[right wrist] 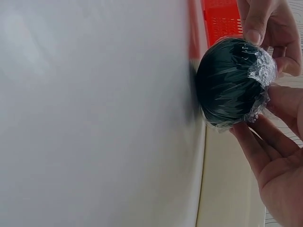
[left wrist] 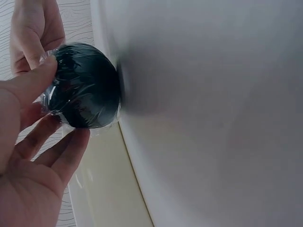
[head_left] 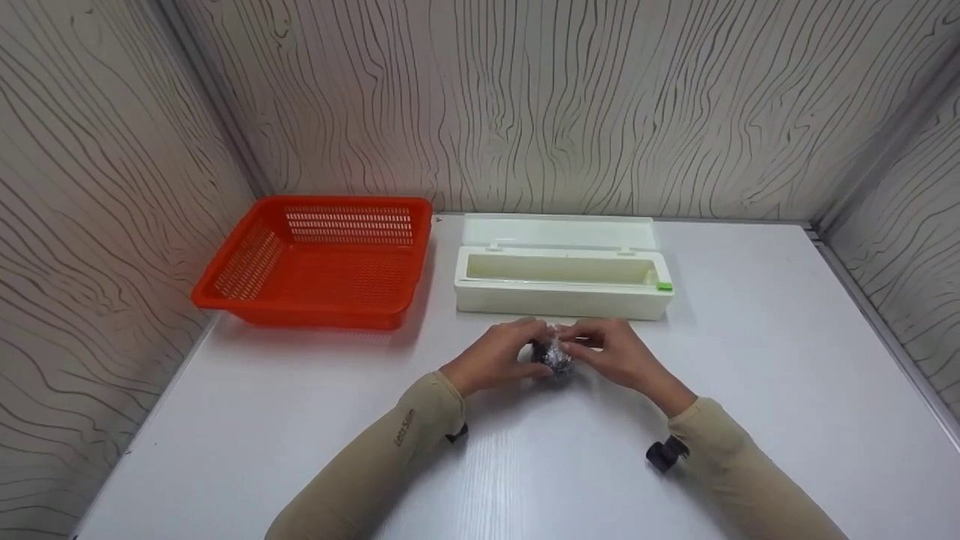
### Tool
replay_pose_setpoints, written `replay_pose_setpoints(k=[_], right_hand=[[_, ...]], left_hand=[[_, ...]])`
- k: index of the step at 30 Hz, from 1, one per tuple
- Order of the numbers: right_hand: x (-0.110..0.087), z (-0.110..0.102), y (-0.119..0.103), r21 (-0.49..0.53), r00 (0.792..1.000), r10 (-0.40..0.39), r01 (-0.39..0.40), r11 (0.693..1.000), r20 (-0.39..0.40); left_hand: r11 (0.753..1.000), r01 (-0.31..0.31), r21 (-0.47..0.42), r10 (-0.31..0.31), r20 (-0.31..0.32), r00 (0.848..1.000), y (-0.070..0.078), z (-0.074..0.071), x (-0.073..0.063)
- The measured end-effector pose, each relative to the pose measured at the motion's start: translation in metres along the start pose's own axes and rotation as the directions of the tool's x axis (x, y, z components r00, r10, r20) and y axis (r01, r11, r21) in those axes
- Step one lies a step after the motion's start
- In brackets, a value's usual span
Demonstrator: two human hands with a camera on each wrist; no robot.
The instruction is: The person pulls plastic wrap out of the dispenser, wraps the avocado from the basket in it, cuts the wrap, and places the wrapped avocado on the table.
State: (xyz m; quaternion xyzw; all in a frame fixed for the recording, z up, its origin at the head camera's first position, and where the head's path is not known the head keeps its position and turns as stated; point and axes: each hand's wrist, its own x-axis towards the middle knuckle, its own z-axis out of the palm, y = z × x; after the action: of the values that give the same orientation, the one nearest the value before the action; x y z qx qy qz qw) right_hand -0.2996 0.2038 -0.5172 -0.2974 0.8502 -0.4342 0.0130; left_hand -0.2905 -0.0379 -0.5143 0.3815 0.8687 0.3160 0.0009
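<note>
A dark, round object wrapped in clear cling film (head_left: 556, 357) sits on the white table between both hands. Its kind is hidden by the wrap, though it looks dark green in the wrist views. My left hand (head_left: 504, 354) grips it from the left, thumb on the near side and fingers around the far side. From the right, my right hand (head_left: 616, 355) holds it with thumb and fingers at the bunched film on top. In the right wrist view, the crinkled cling film (right wrist: 262, 68) gathers on the side facing the palms.
Behind the hands stands a long white box (head_left: 562, 301), its lid (head_left: 559, 231) tipped back and a green tab (head_left: 664, 286) at its right end. A red perforated basket (head_left: 315, 315) stands at the back left. Wood-patterned panels (head_left: 525, 105) enclose the table (head_left: 750, 337).
</note>
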Motion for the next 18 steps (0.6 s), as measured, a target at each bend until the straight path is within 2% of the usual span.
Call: replay_pose_setpoints(k=[9, 18], right_hand=[[-0.0018, -0.0011, -0.0014, 0.014, 1.0, 0.005, -0.005, 1.0, 0.013], [-0.0025, -0.001, -0.0027, -0.026, 1.0, -0.014, 0.014, 1.0, 0.012]], left_hand=[[0.997, 0.039, 0.061, -0.039, -0.007, 0.999, 0.0045, 0.0055, -0.0006], [0.997, 0.052, 0.048, -0.052, -0.011, 0.999, 0.0045, 0.0017, -0.0022]])
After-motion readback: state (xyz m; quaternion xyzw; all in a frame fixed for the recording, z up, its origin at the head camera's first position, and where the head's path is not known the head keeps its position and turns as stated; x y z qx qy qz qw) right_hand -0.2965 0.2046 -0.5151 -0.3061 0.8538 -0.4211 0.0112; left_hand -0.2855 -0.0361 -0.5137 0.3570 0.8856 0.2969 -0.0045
